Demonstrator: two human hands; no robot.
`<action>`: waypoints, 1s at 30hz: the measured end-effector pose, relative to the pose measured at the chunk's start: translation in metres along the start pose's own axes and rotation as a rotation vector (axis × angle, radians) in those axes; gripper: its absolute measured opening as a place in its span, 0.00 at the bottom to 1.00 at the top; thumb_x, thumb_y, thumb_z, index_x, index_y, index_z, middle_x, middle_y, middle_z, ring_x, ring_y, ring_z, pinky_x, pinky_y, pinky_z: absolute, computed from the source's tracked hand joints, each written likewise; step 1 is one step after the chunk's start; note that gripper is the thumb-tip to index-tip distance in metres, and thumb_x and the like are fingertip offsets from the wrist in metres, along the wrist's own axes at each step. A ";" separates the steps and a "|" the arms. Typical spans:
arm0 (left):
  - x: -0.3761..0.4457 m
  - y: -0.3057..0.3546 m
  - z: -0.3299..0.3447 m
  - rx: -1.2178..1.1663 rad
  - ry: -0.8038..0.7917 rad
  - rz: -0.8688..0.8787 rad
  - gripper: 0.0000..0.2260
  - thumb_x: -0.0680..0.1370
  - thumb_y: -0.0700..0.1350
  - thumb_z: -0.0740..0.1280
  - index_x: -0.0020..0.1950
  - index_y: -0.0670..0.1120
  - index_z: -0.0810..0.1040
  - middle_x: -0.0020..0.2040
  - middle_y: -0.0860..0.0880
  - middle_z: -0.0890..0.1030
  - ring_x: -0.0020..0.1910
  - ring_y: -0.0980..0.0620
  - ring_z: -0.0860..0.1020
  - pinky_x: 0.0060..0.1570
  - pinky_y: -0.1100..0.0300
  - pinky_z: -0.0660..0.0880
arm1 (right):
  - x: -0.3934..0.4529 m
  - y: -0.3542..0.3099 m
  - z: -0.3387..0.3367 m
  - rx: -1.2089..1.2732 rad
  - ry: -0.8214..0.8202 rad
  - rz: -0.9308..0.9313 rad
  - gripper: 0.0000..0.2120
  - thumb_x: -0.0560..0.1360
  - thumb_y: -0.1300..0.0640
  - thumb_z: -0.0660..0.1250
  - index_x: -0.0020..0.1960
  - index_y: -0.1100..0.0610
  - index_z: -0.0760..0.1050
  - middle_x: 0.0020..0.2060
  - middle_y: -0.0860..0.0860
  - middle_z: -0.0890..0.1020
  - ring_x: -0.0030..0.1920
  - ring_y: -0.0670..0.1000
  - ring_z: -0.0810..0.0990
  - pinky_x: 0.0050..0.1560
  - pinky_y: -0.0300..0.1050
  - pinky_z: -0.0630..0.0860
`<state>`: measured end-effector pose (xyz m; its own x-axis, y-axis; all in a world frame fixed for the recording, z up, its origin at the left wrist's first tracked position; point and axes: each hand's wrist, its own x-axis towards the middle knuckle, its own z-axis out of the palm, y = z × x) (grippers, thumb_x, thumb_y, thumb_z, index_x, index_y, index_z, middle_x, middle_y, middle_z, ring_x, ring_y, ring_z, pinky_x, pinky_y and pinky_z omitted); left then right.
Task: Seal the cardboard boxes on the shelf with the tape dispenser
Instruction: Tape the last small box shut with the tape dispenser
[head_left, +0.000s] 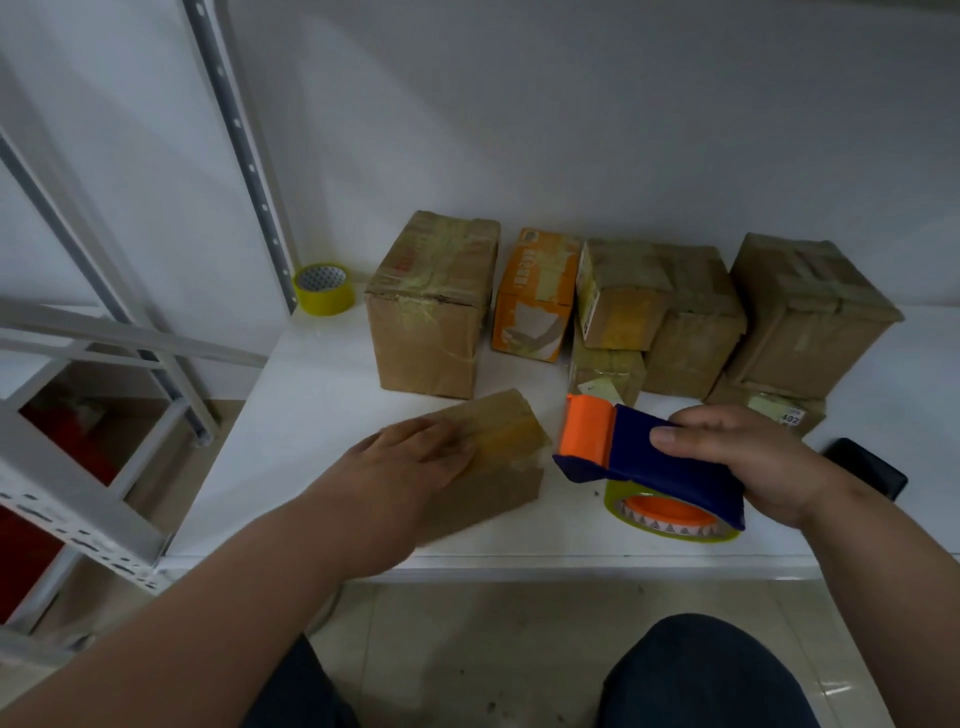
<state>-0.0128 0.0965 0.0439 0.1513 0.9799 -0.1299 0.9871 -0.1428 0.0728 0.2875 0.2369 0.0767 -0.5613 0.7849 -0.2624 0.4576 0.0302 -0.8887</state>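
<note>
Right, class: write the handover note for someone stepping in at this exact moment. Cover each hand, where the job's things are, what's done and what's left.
Left hand: flat on the small cardboard box at the shelf's front, steadying it.
Right hand: grips the blue and orange tape dispenser, held just right of that box and apart from it.
Done: tape already shows across this box's top; the boxes along the back look taped too.
Left: check the front box's seams, finish them if needed, then any unsealed box.
Spare yellow tape roll sits back left on the white shelf.
</note>
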 end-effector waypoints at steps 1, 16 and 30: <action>-0.001 -0.002 0.001 0.015 0.014 -0.006 0.37 0.77 0.39 0.61 0.79 0.60 0.46 0.80 0.57 0.45 0.78 0.52 0.47 0.75 0.55 0.47 | -0.003 -0.002 0.003 0.006 0.001 -0.016 0.44 0.45 0.29 0.78 0.47 0.62 0.82 0.43 0.61 0.85 0.44 0.63 0.83 0.44 0.52 0.77; -0.016 0.066 -0.022 -1.847 -0.031 -0.398 0.10 0.78 0.42 0.66 0.56 0.41 0.81 0.46 0.44 0.82 0.42 0.50 0.80 0.46 0.56 0.76 | -0.026 -0.031 0.033 0.050 -0.168 -0.182 0.30 0.51 0.29 0.76 0.38 0.54 0.83 0.35 0.57 0.84 0.32 0.51 0.81 0.32 0.36 0.75; -0.035 0.040 -0.010 -1.394 0.277 -0.462 0.08 0.78 0.35 0.65 0.41 0.42 0.80 0.34 0.45 0.81 0.32 0.51 0.76 0.36 0.58 0.74 | -0.033 -0.043 0.064 -0.409 -0.146 -0.283 0.24 0.61 0.30 0.68 0.39 0.50 0.79 0.35 0.45 0.82 0.34 0.42 0.80 0.33 0.33 0.73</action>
<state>0.0204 0.0575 0.0609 -0.3244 0.9178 -0.2288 0.0775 0.2668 0.9606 0.2422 0.1701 0.0992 -0.7789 0.6176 -0.1090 0.4901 0.4910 -0.7203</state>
